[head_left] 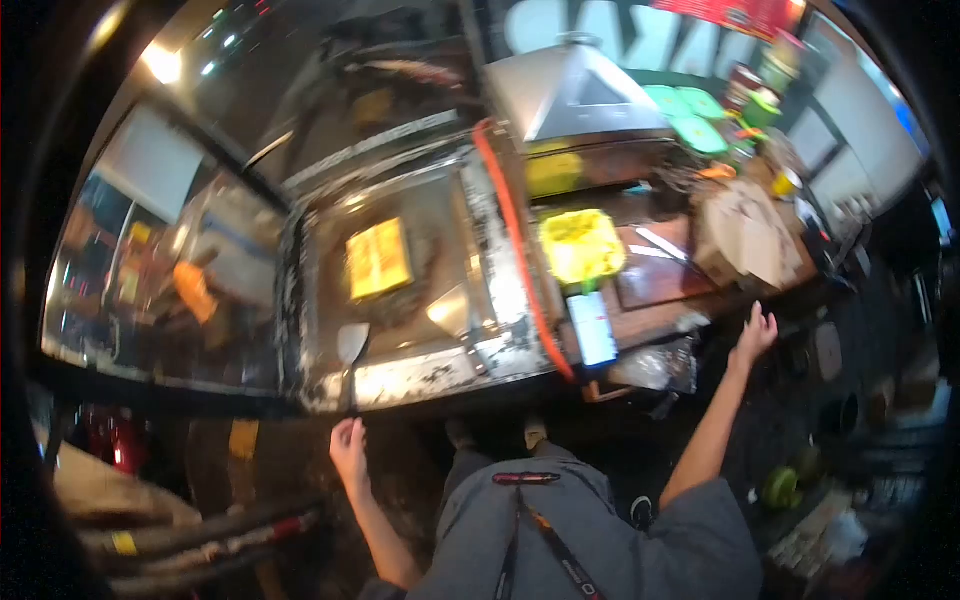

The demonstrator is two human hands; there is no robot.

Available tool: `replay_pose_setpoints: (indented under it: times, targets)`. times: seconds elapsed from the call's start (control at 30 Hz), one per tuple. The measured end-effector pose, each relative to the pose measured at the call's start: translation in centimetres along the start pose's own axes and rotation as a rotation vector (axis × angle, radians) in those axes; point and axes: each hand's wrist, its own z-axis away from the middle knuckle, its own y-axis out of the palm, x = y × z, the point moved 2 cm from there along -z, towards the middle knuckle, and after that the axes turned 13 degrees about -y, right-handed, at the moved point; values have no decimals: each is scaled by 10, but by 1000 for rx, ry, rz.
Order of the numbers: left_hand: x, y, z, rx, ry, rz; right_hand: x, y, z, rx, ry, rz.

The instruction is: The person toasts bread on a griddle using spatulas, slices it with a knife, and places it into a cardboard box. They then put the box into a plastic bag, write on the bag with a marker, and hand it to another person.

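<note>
My left hand [348,447] is at the front edge of the griddle, its fingers curled at the end of a spatula's dark handle. That spatula [352,343] has a pale, flat blade over the griddle's front rim. On the griddle plate [330,225] lies a yellow, square-looking slab of food [379,258], blurred. A second spatula [450,312] with a broad metal blade rests to its right. My right hand [755,335] is stretched out to the right with fingers apart, holding nothing, just in front of a brown cardboard box [745,235].
A red-orange hose [510,235] runs along the griddle's right side. Beyond it are a yellow tub [580,247], a phone [592,328], a clear plastic bag [655,368] and a metal hood-shaped cover [575,92]. Green containers [690,118] stand at the back right.
</note>
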Motion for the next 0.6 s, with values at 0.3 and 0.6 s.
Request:
replay_pose_setpoints:
  times: [0.3,0.6]
  targets:
    - [10,-9,-78,-309,162,-848,147,108,357,1450,-107,14]
    - [3,-21,-122,75,251,-796,104,190,478,1378,-632,513]
